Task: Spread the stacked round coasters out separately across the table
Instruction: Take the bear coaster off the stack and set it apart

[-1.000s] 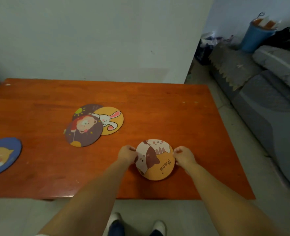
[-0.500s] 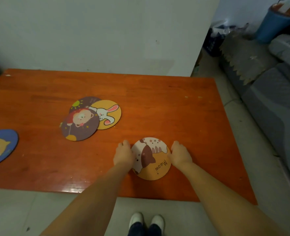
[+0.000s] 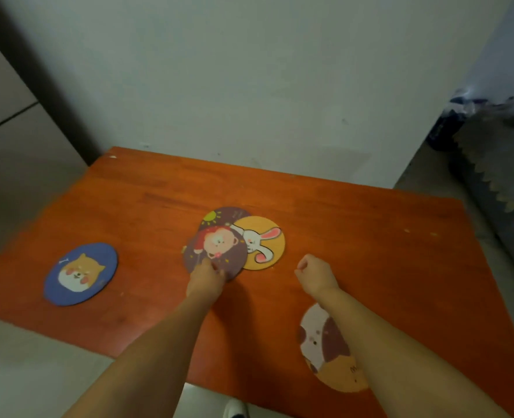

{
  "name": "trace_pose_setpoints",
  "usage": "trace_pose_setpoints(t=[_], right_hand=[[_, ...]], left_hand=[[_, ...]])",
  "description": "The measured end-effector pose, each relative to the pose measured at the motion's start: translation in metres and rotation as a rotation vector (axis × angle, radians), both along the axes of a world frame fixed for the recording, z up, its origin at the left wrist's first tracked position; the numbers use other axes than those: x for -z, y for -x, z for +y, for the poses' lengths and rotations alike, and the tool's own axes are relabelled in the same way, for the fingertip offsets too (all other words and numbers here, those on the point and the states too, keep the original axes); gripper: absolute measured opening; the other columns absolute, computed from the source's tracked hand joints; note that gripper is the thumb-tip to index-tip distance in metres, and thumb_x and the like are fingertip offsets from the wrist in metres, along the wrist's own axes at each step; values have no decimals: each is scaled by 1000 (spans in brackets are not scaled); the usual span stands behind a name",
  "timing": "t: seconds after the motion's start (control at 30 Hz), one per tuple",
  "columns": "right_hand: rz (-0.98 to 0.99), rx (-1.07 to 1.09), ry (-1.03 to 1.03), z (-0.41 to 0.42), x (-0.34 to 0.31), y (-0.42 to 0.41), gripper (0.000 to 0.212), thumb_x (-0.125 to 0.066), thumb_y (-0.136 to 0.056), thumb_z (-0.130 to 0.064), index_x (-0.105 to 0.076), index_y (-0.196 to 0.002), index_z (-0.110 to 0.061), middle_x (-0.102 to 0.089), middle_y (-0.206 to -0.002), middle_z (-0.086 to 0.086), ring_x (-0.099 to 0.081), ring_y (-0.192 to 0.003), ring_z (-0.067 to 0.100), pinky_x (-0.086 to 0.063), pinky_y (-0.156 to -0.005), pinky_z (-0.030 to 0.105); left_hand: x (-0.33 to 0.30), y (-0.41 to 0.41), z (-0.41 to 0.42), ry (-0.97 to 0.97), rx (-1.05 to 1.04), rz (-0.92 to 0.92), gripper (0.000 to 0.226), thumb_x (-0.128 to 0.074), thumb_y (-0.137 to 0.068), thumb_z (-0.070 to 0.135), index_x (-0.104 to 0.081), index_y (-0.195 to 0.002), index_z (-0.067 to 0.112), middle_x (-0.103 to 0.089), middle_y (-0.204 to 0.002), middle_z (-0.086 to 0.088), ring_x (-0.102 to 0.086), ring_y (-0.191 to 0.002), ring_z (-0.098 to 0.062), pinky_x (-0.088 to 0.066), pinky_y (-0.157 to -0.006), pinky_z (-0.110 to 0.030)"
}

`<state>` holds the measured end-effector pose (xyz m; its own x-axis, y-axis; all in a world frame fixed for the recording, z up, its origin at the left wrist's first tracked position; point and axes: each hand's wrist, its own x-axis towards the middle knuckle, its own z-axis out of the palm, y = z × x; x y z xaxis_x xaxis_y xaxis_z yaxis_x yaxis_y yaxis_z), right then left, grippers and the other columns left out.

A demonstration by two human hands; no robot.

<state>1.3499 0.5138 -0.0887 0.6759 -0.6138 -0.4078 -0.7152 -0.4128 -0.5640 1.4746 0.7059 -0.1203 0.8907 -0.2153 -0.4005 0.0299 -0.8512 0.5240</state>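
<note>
Head cam: approx 5 coasters (image 3: pixel 80 274), 2 hands (image 3: pixel 205 280).

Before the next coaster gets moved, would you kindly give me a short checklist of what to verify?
1. Round blue dog coaster lies alone: ok.
2. Round cat coaster marked Meow lies alone near the front edge of the orange wooden table: ok.
3. Purple lion coaster, yellow rabbit coaster and dark sun coaster separated: not ok, overlapping.
4. Left hand on the lion coaster: ok.
5. Left hand's grip closed: cannot tell.
6. Right hand free: ok, a loose empty fist.
</note>
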Motion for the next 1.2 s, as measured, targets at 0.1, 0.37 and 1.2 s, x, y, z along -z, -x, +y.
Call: trace_pose_setpoints(t=[0.1, 0.37, 1.2], right_hand=[[13, -14, -28, 24, 4, -45, 14, -52, -93, -16, -61, -101, -8, -66, -111, 12, -62, -101, 28, -51, -80, 37], [120, 38, -31, 55, 30, -129, 21, -49, -94, -19, -62, -88, -4, -62, -89, 18, -58, -83, 33, -37, -64, 30], [-104, 644, -95, -72, -25, 105, 6, -55, -92, -16, -53, -88, -12, -57, -96, 11, -57, -92, 31, -53, -94, 51]], left_hand=[[8, -45, 19, -22, -74, -16, 40, -53, -90, 23, -54, -122, 0, -56, -129, -26, -55, -116, -43, -47, -97, -46], [19, -118, 35, -56, -142, 91, 37, -56, -87, 14, -54, -120, -4, -56, -129, -30, -52, -122, -43, -44, -100, -42], [-36, 59, -161, 309, 166, 256, 39, -60, -88, 4, -42, -54, 12, -53, -68, -16, -55, -80, -28, -55, -81, -43]])
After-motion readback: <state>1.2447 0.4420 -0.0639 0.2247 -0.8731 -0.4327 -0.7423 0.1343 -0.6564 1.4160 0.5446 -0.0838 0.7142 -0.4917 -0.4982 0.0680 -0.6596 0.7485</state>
